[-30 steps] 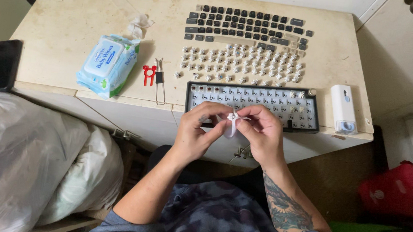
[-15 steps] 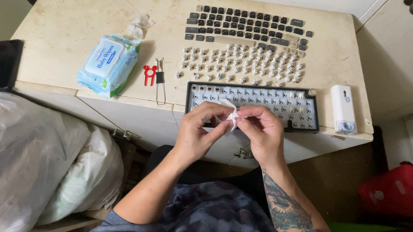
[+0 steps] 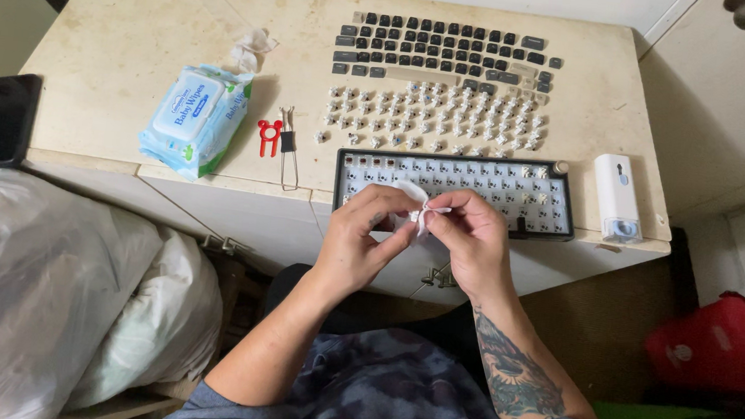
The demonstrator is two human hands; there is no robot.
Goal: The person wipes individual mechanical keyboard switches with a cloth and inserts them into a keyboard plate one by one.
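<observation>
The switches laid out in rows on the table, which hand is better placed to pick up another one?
Probably the right hand. It hovers over the keyboard frame, right below the switch rows, pinching only a small piece with its fingertips. The left hand cradles the white wipe, so it looks busier.

I see desk top [image 3: 135, 45]: pale stone-look slab, matt, stained and scuffed. Wipe [image 3: 411, 195] pinched in left hand [image 3: 361, 235] and right hand [image 3: 469, 240]: thin white cloth-like sheet, soft, crumpled. Keyboard case [image 3: 560, 219]: dark matt plastic. Keycaps [image 3: 445, 50]: matt dark plastic. Loose switches [image 3: 434, 116]: pale plastic, slightly shiny. Wipes pack [image 3: 194, 117]: glossy plastic film. Wire puller [image 3: 288, 153]: bare metal. Phone [image 3: 0, 120]: glossy black. Bags [image 3: 33, 288]: thin translucent plastic, wrinkled.
</observation>
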